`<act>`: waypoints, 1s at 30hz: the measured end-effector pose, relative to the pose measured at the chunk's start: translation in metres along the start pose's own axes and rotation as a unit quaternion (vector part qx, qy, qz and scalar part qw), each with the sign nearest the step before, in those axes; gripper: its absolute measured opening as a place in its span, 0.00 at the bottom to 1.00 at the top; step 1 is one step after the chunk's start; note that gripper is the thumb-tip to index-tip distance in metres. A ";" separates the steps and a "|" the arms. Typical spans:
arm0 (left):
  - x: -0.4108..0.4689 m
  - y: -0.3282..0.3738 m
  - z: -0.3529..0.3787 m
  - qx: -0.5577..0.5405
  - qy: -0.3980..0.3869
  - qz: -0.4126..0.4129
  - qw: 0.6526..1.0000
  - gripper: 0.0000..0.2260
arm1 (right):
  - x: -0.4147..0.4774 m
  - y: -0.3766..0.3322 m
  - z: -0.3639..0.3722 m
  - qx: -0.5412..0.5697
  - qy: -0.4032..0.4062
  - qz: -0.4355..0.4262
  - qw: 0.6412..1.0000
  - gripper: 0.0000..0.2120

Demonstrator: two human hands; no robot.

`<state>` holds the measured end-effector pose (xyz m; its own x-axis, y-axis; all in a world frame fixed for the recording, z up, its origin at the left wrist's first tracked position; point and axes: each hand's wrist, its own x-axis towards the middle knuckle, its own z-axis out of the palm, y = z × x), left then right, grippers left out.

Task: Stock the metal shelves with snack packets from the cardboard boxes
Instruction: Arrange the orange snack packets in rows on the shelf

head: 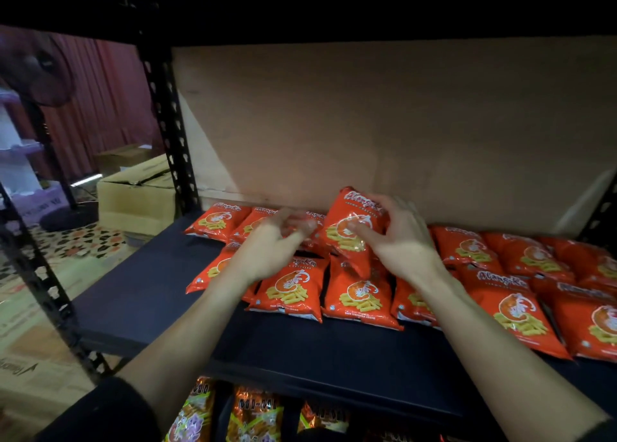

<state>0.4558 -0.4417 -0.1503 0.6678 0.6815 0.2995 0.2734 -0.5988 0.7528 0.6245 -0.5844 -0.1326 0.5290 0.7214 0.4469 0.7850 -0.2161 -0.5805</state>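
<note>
— On the metal shelf [150, 301] before you, what lies there?
— Rows of orange packets [514, 311], flat, along its back and right. A cardboard box [133, 204] sits on the floor beyond.
— And the hands?
— Your right hand [404, 238] grips one raised packet [350, 228], tilted above the rows. Your left hand [267, 248] is blurred beside it, so I cannot tell its grip.
</note>
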 end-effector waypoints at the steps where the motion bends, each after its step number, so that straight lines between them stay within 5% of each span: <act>1: 0.000 0.001 0.000 -0.026 -0.001 -0.007 1.000 0.26 | -0.006 -0.006 0.002 0.017 -0.015 -0.009 1.000 0.31; 10: -0.027 -0.023 -0.034 -0.082 0.068 -0.086 0.991 0.12 | -0.035 -0.023 0.034 0.082 -0.083 -0.067 0.991 0.29; 13: -0.035 -0.054 -0.068 -0.127 0.137 -0.121 0.975 0.14 | -0.041 -0.021 0.045 0.037 -0.122 -0.084 0.988 0.23; 18: -0.042 -0.090 -0.111 -0.029 0.240 -0.185 0.952 0.10 | -0.048 -0.028 0.063 -0.110 -0.235 -0.115 0.959 0.26; 30: -0.033 -0.140 -0.137 -0.022 0.253 -0.337 0.907 0.15 | -0.042 -0.024 0.072 -0.123 -0.202 -0.092 0.967 0.26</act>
<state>0.3011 -0.3226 -0.1855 -0.0462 0.9988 -0.0151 0.4662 0.0350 0.8840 0.5598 -0.5624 -0.1862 0.2431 0.9499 0.1966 0.9330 -0.1734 -0.3154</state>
